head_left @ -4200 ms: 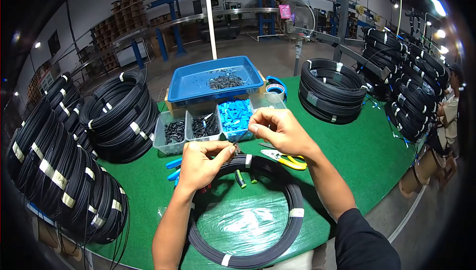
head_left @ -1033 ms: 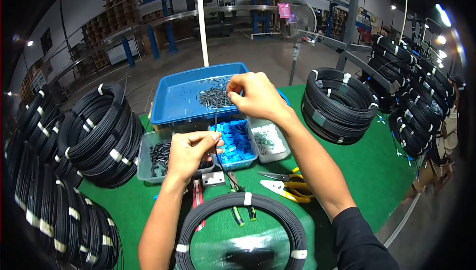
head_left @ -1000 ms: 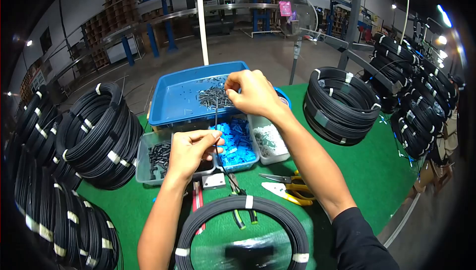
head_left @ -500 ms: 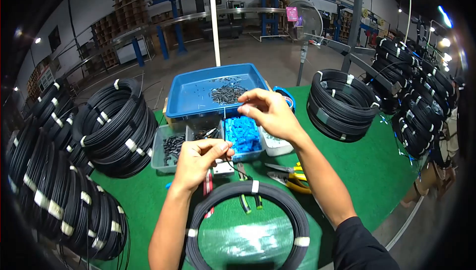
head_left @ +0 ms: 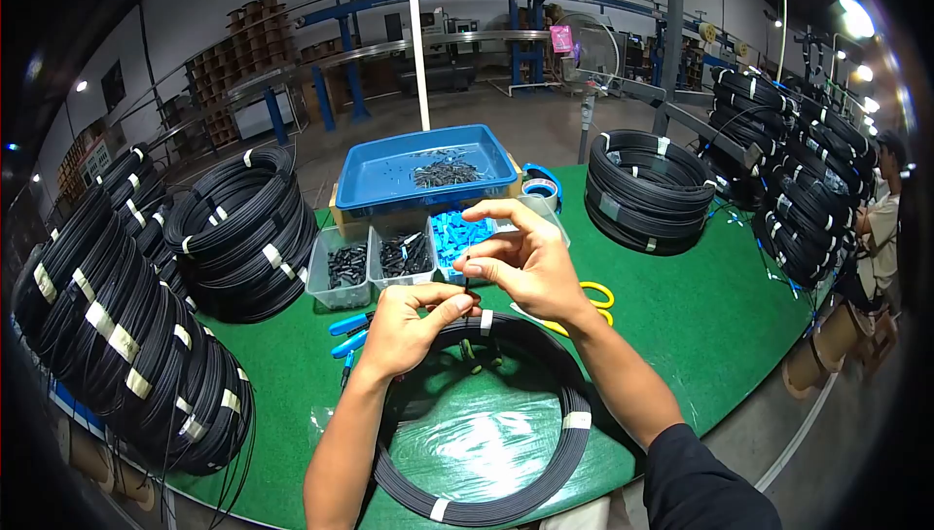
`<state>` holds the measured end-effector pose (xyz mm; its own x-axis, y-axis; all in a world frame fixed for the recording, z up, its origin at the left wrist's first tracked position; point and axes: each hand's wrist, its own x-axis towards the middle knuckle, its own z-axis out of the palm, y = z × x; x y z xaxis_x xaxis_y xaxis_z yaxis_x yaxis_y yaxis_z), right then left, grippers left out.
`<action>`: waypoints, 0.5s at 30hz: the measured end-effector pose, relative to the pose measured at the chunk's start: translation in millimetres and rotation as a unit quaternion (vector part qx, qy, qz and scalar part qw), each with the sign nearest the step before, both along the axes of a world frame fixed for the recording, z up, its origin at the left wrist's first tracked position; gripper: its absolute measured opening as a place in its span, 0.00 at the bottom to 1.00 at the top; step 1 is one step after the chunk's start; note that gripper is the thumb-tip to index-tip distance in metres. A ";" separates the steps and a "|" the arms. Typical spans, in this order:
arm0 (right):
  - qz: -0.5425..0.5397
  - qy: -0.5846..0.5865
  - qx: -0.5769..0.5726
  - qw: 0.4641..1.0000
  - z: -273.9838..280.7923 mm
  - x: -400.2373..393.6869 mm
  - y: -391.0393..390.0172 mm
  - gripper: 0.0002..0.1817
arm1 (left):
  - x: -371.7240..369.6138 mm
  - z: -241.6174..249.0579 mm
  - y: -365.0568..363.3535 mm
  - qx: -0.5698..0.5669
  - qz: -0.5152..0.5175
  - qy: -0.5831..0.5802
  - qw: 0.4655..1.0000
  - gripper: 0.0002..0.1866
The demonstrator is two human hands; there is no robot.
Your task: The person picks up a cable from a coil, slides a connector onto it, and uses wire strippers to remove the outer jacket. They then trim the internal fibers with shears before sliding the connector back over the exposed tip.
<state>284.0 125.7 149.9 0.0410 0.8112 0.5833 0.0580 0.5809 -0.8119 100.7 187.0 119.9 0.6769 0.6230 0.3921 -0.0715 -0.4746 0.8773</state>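
Observation:
My left hand (head_left: 413,326) pinches a thin black cable end between thumb and fingers, above the far edge of a black cable coil (head_left: 397,467) bound with white tape. Just right of it, my right hand (head_left: 530,262) has its thumb near the same cable tip, where a small dark piece shows; its index finger is raised and curved. Whether the right fingers grip that piece is hard to see. Behind the hands stand clear bins of black parts (head_left: 404,255) and blue parts (head_left: 457,233).
A blue tray (head_left: 375,175) with loose black pieces stands at the back. Cable coils rise at left (head_left: 126,335) and right (head_left: 650,194). Blue-handled tools (head_left: 350,335) and yellow-handled scissors (head_left: 598,301) lie on the green table (head_left: 681,335). A person (head_left: 883,223) is at far right.
My right hand has come down and closer to my left hand, toward the cable tip. The view has shifted, and more of the coil shows.

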 end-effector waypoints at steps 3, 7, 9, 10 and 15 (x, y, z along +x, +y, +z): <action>0.010 0.030 0.012 0.999 -9.3 -0.8 6.6 0.22 | -0.9 1.4 3.1 0.008 0.001 0.015 1.000 0.11; -0.018 0.023 0.040 0.999 -16.8 -2.1 11.1 0.21 | 0.4 0.1 1.4 -0.010 -0.006 0.003 1.000 0.11; -0.007 0.027 0.051 0.998 -18.6 -1.1 12.5 0.20 | 0.8 0.7 0.7 -0.005 -0.003 0.007 1.000 0.11; -0.008 0.028 0.049 0.998 -18.4 -1.1 11.9 0.20 | 0.7 1.0 0.1 -0.003 -0.005 0.007 1.000 0.11; -0.011 0.027 0.061 0.998 -18.9 -2.9 11.9 0.18 | 0.4 -1.2 1.0 -0.019 -0.010 -0.002 1.000 0.11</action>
